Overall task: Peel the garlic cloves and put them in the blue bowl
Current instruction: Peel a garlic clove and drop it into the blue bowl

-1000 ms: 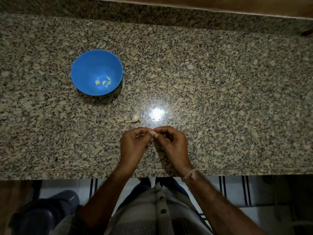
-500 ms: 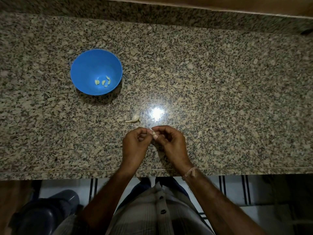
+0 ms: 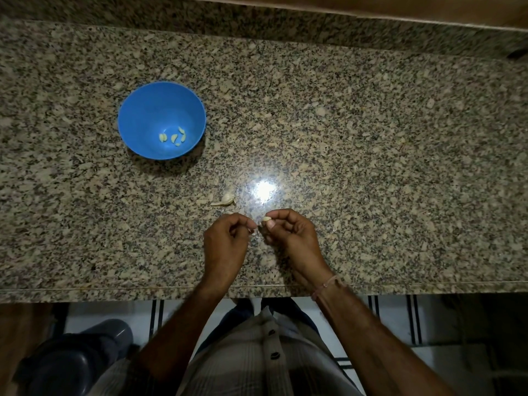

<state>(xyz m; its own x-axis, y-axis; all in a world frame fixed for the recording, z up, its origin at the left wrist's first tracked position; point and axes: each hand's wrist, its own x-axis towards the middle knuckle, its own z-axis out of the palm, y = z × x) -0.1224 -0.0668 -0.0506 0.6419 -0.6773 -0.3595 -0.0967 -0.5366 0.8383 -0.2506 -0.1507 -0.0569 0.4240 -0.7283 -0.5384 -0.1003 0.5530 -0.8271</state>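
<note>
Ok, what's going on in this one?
A person stands at a granite counter peeling garlic. The right hand pinches a clove at its fingertips; the left hand, close beside it but apart, pinches what looks like a bit of skin. Several peeled cloves lie in the blue bowl, and one unpeeled piece lies on the counter just beyond the hands.

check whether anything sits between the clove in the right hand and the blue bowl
Nothing visible blocks it. The clove pinched in the right hand has bare counter up-left to the blue bowl. One loose garlic piece lies flat just beside that line, low enough to pass over.
</note>
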